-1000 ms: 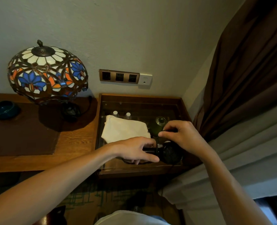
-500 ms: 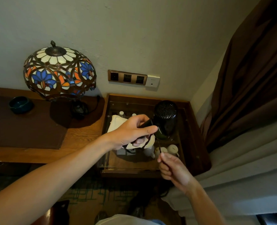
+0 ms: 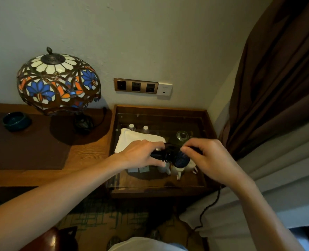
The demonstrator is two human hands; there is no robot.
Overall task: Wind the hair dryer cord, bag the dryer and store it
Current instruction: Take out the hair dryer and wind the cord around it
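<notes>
Black hair dryer (image 3: 175, 156) held in the air above the glass-topped wooden side table (image 3: 161, 110), just in front of the white cloth bag (image 3: 132, 140) lying on the glass. Left hand (image 3: 141, 154) wrapped around the handle end, fingers closed on it; right hand (image 3: 208, 158) at the barrel end, fingertips pinched together on the dryer's top — whether they grip the cord (image 3: 207, 207) there cannot be told. Cord visible lower right, trailing dark over the pale curtain (image 3: 259, 178) toward the floor.
</notes>
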